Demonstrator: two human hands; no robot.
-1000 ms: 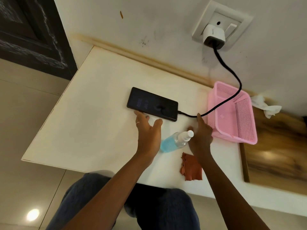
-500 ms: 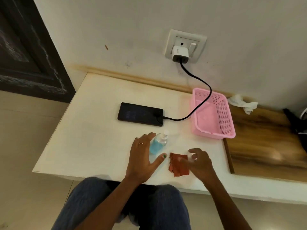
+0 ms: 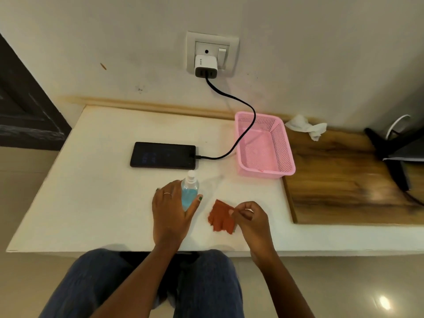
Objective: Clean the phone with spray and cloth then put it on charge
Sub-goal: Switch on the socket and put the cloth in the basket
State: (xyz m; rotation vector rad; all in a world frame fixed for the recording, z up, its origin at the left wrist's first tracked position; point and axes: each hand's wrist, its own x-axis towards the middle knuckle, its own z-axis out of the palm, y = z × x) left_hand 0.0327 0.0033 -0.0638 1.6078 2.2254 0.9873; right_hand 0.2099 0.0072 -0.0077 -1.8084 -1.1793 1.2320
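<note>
So the white table (image 3: 91, 203) filled the middle of the frame, with a pink basket (image 3: 266, 166) toward the right and the phone (image 3: 163, 155) lying flat at center, screen faintly lit. The black cable (image 3: 238, 138) already ran from its right end up to the charger (image 3: 205, 67) in the wall socket at top center. Looked like the charging bit was done and only tidying was left, though I couldn't tell if the phone got wiped. Lower center, the left hand (image 3: 172, 214) was wrapped around the blue spray bottle (image 3: 190, 191); the right hand (image 3: 250, 216) pinched the rust-colored cloth (image 3: 220, 219).
</note>
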